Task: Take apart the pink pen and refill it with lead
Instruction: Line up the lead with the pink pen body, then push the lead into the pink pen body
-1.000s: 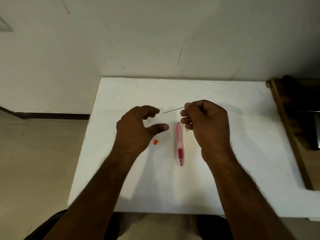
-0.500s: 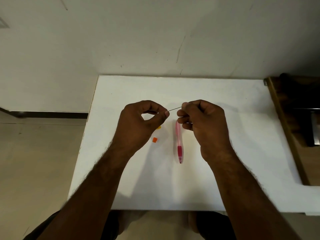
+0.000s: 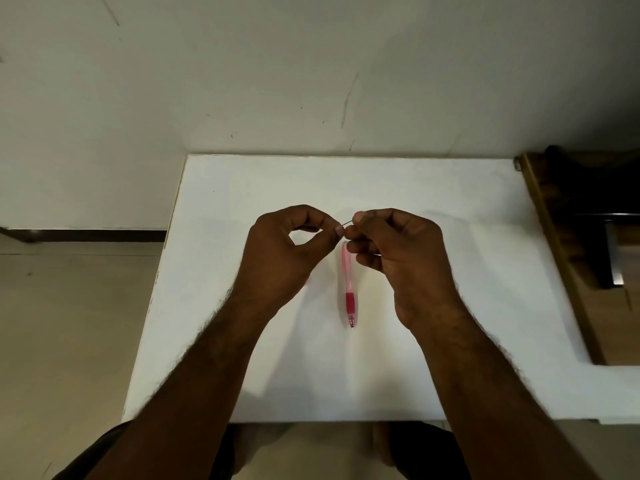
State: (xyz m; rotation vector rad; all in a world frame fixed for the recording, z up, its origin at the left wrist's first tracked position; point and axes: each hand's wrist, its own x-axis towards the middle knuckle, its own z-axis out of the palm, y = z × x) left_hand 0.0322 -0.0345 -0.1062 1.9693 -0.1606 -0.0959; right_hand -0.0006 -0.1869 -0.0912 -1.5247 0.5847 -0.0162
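The pink pen (image 3: 348, 278) lies lengthwise on the white table (image 3: 450, 209), its dark red grip and tip toward me and its far end under my right fingers. A thin dark lead (image 3: 347, 222) spans the small gap between my two hands above the pen. My right hand (image 3: 398, 251) pinches one end of it between thumb and forefinger. My left hand (image 3: 287, 251) pinches the other end, thumb and forefinger forming a ring. A sliver of a small orange piece (image 3: 306, 280) peeks out by my left wrist.
The table's far edge meets a scuffed pale wall. A dark wooden piece of furniture (image 3: 568, 258) stands against the table's right side. To the left the table ends above a beige floor. My knees show under the near edge.
My left hand went from open to pinching the free end of the lead, then closed in on my right hand. The orange pieces became mostly hidden under it. The pen stayed put.
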